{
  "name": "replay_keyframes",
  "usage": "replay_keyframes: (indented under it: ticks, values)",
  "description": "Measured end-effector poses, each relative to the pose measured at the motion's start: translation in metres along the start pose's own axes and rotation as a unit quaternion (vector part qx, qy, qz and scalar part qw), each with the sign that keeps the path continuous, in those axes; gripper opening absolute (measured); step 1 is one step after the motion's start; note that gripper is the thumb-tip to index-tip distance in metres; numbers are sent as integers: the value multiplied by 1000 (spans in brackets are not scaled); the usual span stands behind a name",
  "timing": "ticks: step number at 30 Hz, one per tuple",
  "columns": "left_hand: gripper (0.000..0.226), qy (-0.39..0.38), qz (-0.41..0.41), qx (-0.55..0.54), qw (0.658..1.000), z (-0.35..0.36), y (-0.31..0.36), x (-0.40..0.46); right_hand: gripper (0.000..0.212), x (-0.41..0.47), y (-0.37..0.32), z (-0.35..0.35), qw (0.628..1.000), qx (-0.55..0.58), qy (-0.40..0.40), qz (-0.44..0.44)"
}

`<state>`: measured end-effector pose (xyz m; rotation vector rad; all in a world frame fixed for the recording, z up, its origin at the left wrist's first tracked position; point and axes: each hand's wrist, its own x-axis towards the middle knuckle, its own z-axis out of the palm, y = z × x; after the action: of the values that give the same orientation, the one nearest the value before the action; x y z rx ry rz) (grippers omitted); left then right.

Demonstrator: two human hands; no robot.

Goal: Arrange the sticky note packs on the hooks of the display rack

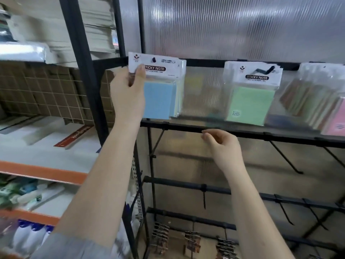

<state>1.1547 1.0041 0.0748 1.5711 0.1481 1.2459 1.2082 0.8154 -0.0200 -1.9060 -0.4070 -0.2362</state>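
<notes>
A blue sticky note pack [158,94] hangs at the front of a few packs on the leftmost hook of the black display rack [205,62]. My left hand [128,90] pinches its white header card at the left edge, thumb on the front. A green sticky note pack [251,101] hangs on the middle hook, whose black tip sticks out through the header. A pink pack [334,118] and several more hang at the far right. My right hand [222,146] hovers below the second rail with fingers loosely curled, holding nothing.
Lower rails carry bare black hooks [285,157]. Small dark packs [192,240] hang on the bottom row. A ribbed translucent panel [242,25] backs the rack. To the left stands an orange-edged shelf unit [43,172] with boxes and bottles.
</notes>
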Motion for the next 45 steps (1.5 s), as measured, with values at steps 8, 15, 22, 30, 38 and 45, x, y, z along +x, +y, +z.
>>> replay_keyframes:
  ticks: [8, 15, 22, 30, 38, 45]
  values:
    - [34, -57, 5, 37, 998, 2, -24, 23, 18, -12, -12, 30, 997, 11, 71, 36]
    - [12, -57, 26, 72, 995, 0, -19, 24, 20, -3, -30, 35, 993, 2, 113, 13]
    - [23, -32, 72, 107, 991, -24, -53, 6, 27, 32, -84, 39, 990, 103, 72, -69]
    - [29, -88, -131, 98, 983, -25, -78, 12, 27, 57, -98, 57, 987, 140, 31, -70]
    - [24, -96, -274, 54, 955, -8, -85, 44, 30, 64, -99, 52, 986, 122, -25, -108]
    - [18, -100, -259, 32, 960, 5, -81, 67, 25, 57, -101, 40, 975, 159, -60, -144]
